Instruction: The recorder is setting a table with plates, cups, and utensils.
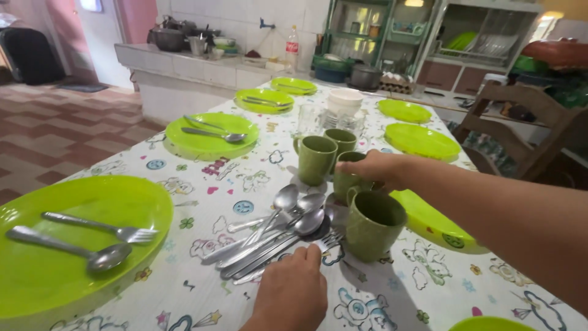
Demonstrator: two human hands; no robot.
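My left hand (293,288) rests at the near end of a pile of steel spoons and forks (278,232) on the patterned tablecloth (202,270), its fingers on the cutlery handles. My right hand (376,167) reaches in from the right and closes on the rim of a green mug (344,181) in a cluster of several green mugs. One mug (373,224) stands nearest me; another (316,159) stands behind to the left.
Lime-green plates ring the table: a near left plate (79,245) holds a fork and spoon, and another (211,135) holds cutlery too. A stack of white bowls (345,102) and glasses stand mid-table. A wooden chair (520,132) stands at the right.
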